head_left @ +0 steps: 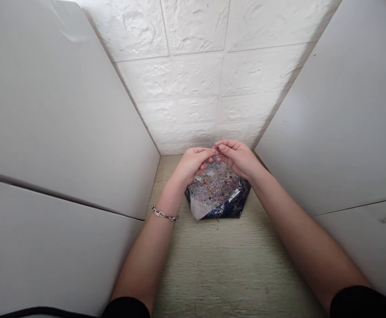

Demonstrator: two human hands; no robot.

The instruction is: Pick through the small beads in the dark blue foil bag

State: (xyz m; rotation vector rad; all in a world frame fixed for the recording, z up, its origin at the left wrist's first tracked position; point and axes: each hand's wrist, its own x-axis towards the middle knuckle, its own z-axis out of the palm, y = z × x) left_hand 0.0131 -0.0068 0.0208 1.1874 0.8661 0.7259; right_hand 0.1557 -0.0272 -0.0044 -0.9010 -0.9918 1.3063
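Both of my hands meet above the far part of a clear and dark-blue plastic bag (pixel 227 201) full of small beads (pixel 214 183) in pale, pink, red and yellow tones. My left hand (pixel 194 162) has thumb and forefinger pinched together, pointing right. Close to its fingertips, my right hand (pixel 237 157) also pinches with thumb and forefinger, the other fingers curled below. A thin, pale line or curve shows near the right fingers, too fine to name. What either pinch holds is too small to make out.
White panels (pixel 80 110) stand close on the left, and another white panel (pixel 338 110) on the right. Behind the bag rises a white brick-patterned wall (pixel 193 75). A wood-grain surface (pixel 219 265) lies beneath. A chain bracelet (pixel 164 214) circles my left wrist.
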